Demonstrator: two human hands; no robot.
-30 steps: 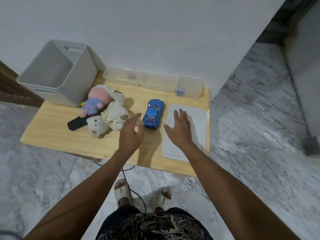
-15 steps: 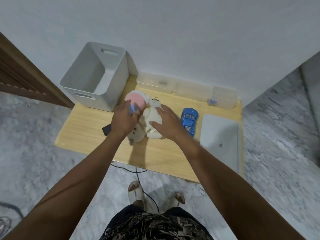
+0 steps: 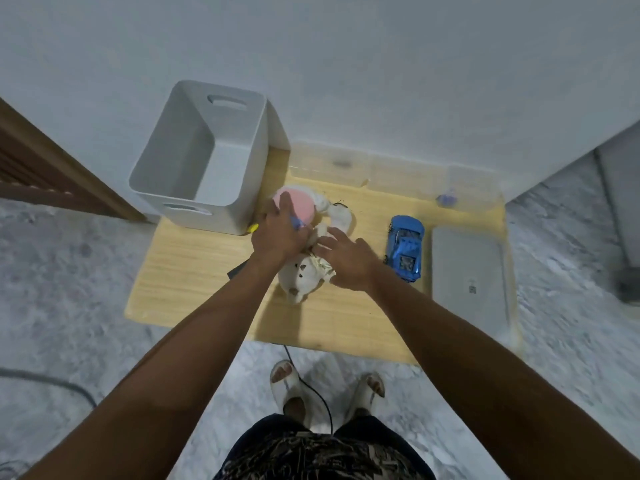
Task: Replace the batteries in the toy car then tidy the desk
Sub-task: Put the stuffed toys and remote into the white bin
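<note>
L hand (image 3: 277, 233) clamped on pink plush (image 3: 297, 204); R hand (image 3: 348, 263) gripping white teddy (image 3: 300, 277). Blue toy car (image 3: 404, 247) just beside, on surface (image 3: 194, 271).

bench (image 3: 194, 292): light wood, against wall
back left: grey bin (image 3: 207, 168)
back edge: clear boxes (image 3: 398, 173)
middle: plush toys (image 3: 311, 268)
right: blue toy car (image 3: 404, 247), white tray (image 3: 469, 271)

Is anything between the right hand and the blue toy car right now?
Nothing visible. The right hand rests on the white teddy bear, and the blue toy car sits just to its right with only bare wooden desk between them. The left hand is on the pink plush toy.
</note>
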